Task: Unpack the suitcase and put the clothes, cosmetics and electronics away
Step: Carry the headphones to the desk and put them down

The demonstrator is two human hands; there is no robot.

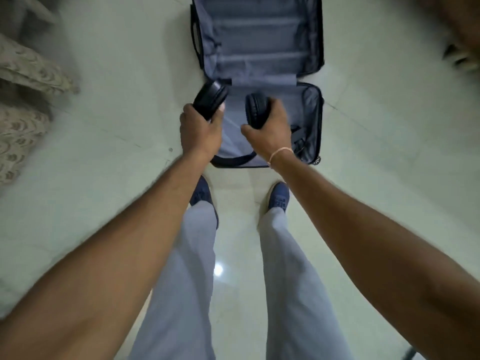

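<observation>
Headphones up and out, one earcup in each hand, over the open suitcase.

The headphones (232, 106) hang above the suitcase (259, 48), which lies flat on the floor (117, 100) and looks emptied; left hand (201, 128) grips one cup, right hand (270, 124) wraps the other, likely spreading the band for safe carrying. Patterned fabric (23, 105) sits far left.

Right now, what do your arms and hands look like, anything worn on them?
Both forearms are bare, no sleeves in view. The right hand has a thin, light, peach-toned thread band around its wrist. The left hand shows no band, watch or glove.
</observation>
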